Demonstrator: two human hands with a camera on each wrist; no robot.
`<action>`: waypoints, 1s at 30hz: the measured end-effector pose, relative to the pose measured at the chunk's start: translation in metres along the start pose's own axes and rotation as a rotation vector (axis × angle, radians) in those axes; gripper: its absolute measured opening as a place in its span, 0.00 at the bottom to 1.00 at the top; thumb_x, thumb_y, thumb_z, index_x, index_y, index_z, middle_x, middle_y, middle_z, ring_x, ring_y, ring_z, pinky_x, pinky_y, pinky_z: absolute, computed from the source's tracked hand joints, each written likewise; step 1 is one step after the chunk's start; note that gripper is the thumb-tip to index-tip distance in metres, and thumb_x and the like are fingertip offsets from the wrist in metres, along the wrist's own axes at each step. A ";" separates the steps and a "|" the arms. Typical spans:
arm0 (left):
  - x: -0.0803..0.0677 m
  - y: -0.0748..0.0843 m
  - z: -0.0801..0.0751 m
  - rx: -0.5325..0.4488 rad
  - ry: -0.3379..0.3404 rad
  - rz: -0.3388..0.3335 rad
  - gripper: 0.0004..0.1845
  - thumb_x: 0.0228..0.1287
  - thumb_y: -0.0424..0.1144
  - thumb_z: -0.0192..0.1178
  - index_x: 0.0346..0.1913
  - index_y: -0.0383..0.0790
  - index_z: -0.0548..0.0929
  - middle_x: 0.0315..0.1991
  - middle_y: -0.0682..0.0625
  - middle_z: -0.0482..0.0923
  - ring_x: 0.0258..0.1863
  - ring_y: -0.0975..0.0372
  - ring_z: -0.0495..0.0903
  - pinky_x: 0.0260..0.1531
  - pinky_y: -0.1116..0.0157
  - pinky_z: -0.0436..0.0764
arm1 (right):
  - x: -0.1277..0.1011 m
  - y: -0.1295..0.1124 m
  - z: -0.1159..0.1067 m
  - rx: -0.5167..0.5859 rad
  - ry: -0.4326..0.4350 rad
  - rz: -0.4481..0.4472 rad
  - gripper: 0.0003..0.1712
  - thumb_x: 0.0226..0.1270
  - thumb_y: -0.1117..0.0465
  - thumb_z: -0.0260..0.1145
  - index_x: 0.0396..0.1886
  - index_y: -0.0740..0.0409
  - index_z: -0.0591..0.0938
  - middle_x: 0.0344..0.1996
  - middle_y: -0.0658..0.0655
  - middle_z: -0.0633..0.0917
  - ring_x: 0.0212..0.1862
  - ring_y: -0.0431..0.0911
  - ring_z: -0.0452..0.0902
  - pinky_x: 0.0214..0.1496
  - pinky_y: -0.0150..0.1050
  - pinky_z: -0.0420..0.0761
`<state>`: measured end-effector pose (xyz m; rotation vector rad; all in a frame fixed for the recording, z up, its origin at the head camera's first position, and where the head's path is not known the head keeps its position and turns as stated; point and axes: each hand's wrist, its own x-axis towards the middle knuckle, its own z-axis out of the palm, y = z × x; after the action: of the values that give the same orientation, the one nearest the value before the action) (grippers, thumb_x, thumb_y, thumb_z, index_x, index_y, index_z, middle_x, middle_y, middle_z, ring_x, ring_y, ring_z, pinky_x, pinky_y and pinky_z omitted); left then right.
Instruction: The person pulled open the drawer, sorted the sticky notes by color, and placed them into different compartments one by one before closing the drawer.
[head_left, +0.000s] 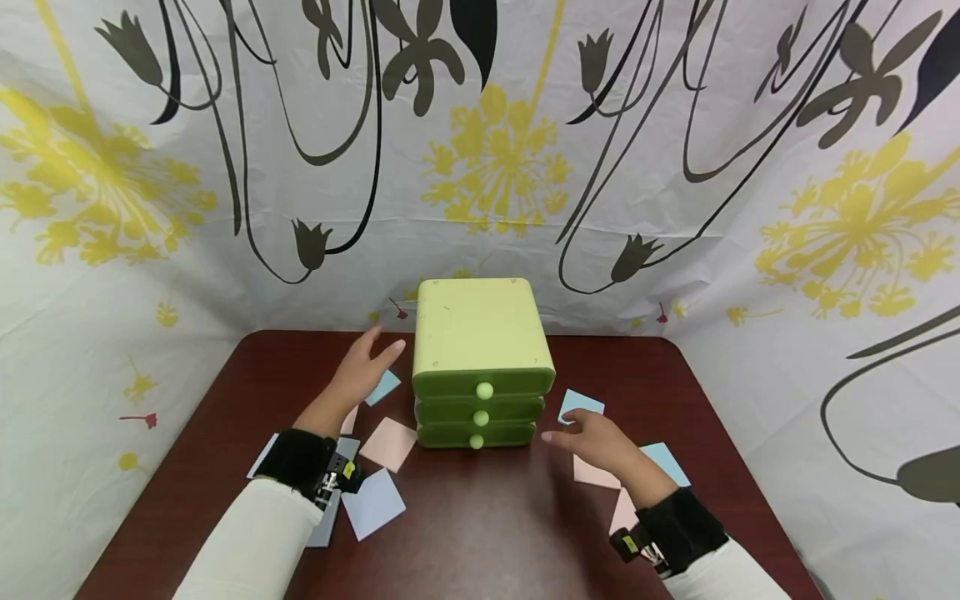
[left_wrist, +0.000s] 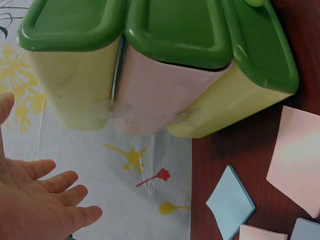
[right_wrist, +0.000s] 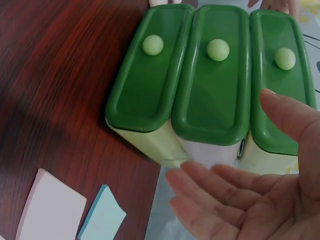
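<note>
A small green chest of drawers (head_left: 480,333) stands at the back middle of the table, with a pale top and three green drawer fronts stacked, each with a round knob (head_left: 481,417). All the drawers look pushed in. My left hand (head_left: 358,375) is held out beside the chest's left side, fingers spread and holding nothing. On the other side my right hand (head_left: 596,442) hovers near the chest's lower right corner, also holding nothing, its palm facing the chest in the right wrist view. Clear tape (left_wrist: 145,112) shows on the side walls in the left wrist view.
Left of the chest lie a pink paper square (head_left: 389,444), a periwinkle square (head_left: 372,504) and a light blue one (head_left: 383,387). Light blue (head_left: 665,462) and pink squares (head_left: 595,473) lie on the right, partly under my forearm. A flower-patterned curtain (head_left: 495,250) surrounds the dark table (head_left: 480,533).
</note>
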<state>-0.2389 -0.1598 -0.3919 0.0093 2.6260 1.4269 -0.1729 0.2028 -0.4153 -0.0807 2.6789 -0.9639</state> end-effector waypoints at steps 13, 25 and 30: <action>0.028 0.015 0.001 -0.081 0.025 -0.044 0.41 0.71 0.59 0.48 0.77 0.44 0.48 0.76 0.42 0.47 0.74 0.46 0.49 0.67 0.43 0.60 | 0.002 -0.011 0.017 0.456 -0.248 -0.053 0.33 0.71 0.51 0.59 0.62 0.75 0.70 0.52 0.70 0.81 0.53 0.59 0.80 0.59 0.57 0.75; 0.050 0.028 0.001 -0.191 0.012 -0.031 0.38 0.73 0.54 0.48 0.77 0.43 0.47 0.77 0.43 0.44 0.75 0.47 0.48 0.69 0.49 0.60 | 0.017 -0.021 0.029 0.724 -0.363 -0.017 0.38 0.73 0.49 0.56 0.68 0.76 0.61 0.58 0.70 0.77 0.58 0.58 0.77 0.58 0.48 0.78; 0.059 0.033 0.002 -0.176 0.019 -0.035 0.38 0.73 0.55 0.48 0.77 0.43 0.48 0.77 0.43 0.45 0.75 0.48 0.47 0.69 0.49 0.58 | 0.021 -0.027 0.034 0.779 -0.418 -0.018 0.39 0.73 0.49 0.54 0.70 0.74 0.58 0.61 0.70 0.75 0.60 0.58 0.75 0.60 0.48 0.76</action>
<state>-0.2991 -0.1354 -0.3737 -0.0706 2.4920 1.6485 -0.1841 0.1582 -0.4286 -0.1206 1.7938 -1.6984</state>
